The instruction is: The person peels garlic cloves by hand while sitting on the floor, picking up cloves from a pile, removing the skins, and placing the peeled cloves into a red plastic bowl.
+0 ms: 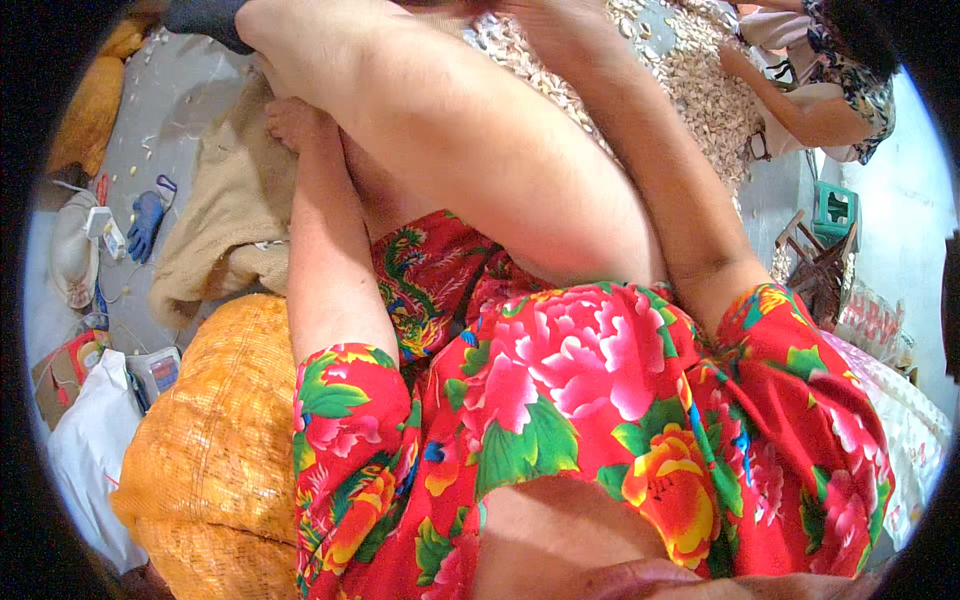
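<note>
My left hand (297, 124) is beside my bent leg, its fingers partly hidden, over a tan cloth (217, 180). I cannot tell whether it grips anything. My right forearm reaches across to the top edge, where only the blurred base of my right hand (555, 19) shows and its fingers are cut off. Near it, a broad heap of pale pieces (697, 90), which look like garlic cloves, covers the floor. At my left side stands a full orange mesh sack (225, 420).
A co-worker's arm (780, 105) reaches to the heap's far right. Farther right are a green plastic crate (835, 214) and a folded wooden stool (817, 262). To the left lie a blue work glove (146, 221), a white power strip (106, 231), a white bag (101, 442) and another orange sack (90, 112).
</note>
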`<act>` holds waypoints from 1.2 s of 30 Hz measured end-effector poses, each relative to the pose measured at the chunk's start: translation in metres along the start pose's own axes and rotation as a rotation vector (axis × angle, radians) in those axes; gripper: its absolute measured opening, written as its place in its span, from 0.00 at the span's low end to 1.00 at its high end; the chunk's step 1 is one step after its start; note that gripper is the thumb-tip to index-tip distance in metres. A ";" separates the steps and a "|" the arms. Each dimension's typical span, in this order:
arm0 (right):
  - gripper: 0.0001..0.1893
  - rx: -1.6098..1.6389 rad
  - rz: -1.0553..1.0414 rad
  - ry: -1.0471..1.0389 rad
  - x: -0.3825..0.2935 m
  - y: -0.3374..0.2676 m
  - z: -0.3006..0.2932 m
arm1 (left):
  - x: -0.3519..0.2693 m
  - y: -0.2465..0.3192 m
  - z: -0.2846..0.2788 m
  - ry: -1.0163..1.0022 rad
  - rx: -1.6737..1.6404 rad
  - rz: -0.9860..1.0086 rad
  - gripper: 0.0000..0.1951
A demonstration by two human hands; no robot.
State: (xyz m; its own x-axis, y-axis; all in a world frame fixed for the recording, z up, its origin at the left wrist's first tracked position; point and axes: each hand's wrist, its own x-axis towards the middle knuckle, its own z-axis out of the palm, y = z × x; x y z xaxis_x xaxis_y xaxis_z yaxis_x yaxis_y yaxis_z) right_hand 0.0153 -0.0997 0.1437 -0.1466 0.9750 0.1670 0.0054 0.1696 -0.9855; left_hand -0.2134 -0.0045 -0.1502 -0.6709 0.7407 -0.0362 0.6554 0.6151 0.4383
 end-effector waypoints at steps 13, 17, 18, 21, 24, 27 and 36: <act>0.09 -1.126 0.176 -0.079 -0.175 0.129 -0.160 | 0.022 -0.051 0.001 0.103 -0.052 0.150 0.31; 0.13 -1.185 0.163 -0.259 -0.157 0.150 -0.157 | 0.023 -0.056 -0.013 0.084 -0.047 0.157 0.30; 0.13 -1.127 0.186 -0.274 -0.154 0.150 -0.154 | 0.022 -0.061 -0.018 0.085 -0.046 0.154 0.29; 0.13 -1.093 0.162 -0.204 -0.157 0.164 -0.158 | 0.022 -0.063 -0.030 0.078 -0.042 0.151 0.28; 0.12 -1.037 0.234 -0.155 -0.160 0.171 -0.169 | 0.016 -0.057 -0.039 0.067 -0.039 0.152 0.27; 0.14 -0.960 0.216 -0.123 -0.158 0.168 -0.176 | 0.013 -0.056 -0.044 0.059 -0.043 0.144 0.25; 0.09 -1.013 0.135 -0.095 -0.152 0.181 -0.155 | 0.003 -0.046 -0.056 0.049 -0.144 0.105 0.22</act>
State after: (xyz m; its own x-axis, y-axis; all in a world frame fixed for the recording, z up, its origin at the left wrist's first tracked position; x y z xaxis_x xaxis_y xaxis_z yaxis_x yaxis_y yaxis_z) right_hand 0.1924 -0.1950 -0.0556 -0.1604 0.9870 0.0097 0.8539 0.1436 -0.5003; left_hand -0.2647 -0.0459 -0.1207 -0.6199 0.7825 0.0591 0.6686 0.4873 0.5617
